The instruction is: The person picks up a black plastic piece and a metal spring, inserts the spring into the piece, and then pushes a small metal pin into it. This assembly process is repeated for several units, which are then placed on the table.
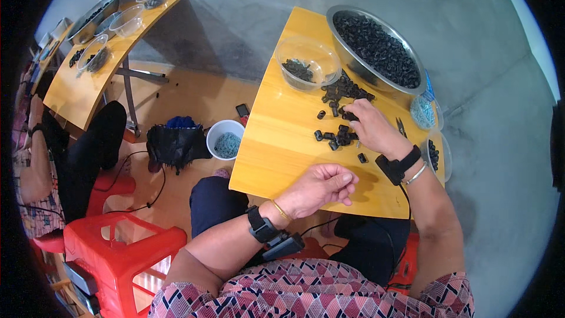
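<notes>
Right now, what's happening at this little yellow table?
A seated person is sorting small black ring-shaped parts scattered on a wooden table. The right hand reaches into the loose pile, fingers on the pieces, while the left hand rests loosely curled near the table's edge. A large metal bowl full of the parts and a clear plastic bowl stand behind.

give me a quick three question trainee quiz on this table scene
1. True or false: the right hand rests among the small black cylindrical parts scattered on the yellow wooden table.
2. Which container holds the most black parts: A the large round steel bowl, B the clear plastic bowl?
3. Is the left hand spread flat or loosely curled?

Key: 1 true; 2 A; 3 loosely curled.
</notes>
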Tool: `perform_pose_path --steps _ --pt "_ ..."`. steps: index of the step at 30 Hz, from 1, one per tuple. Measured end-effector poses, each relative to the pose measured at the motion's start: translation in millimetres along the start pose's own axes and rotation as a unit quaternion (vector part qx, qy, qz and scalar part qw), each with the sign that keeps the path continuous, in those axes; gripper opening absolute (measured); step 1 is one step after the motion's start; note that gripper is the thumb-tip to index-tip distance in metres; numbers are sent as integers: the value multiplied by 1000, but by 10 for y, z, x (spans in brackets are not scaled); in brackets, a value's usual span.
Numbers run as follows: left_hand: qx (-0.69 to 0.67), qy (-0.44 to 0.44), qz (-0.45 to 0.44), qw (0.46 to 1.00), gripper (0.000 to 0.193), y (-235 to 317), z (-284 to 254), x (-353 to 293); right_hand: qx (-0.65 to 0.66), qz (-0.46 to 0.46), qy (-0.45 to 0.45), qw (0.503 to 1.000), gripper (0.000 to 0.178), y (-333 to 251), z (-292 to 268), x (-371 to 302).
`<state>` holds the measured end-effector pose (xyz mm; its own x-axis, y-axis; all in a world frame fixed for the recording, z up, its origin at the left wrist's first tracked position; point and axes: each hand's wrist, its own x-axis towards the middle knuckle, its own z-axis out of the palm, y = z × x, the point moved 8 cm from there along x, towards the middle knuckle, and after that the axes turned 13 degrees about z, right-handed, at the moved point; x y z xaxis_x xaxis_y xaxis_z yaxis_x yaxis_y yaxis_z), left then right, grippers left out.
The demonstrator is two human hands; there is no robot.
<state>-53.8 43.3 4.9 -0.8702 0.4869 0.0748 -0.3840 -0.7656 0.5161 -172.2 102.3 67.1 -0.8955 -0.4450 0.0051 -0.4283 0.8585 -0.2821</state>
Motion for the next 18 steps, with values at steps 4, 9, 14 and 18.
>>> perform_pose_path --steps 4,9,14,18 --pt "4 4 -8 1000 20 -17 13 18 -23 -40 35 998 31 -71 -102 4" --pt "1 4 -6 1000 20 -17 -4 2 -71 -102 15 992 44 -395 -38 115" --pt "-16 -22 -4 1000 20 -59 -27 19 -108 -139 38 984 44 -349 79 202" --pt "-11 -22 -1 1000 20 -50 -18 37 -117 -112 7 987 43 -224 68 142"
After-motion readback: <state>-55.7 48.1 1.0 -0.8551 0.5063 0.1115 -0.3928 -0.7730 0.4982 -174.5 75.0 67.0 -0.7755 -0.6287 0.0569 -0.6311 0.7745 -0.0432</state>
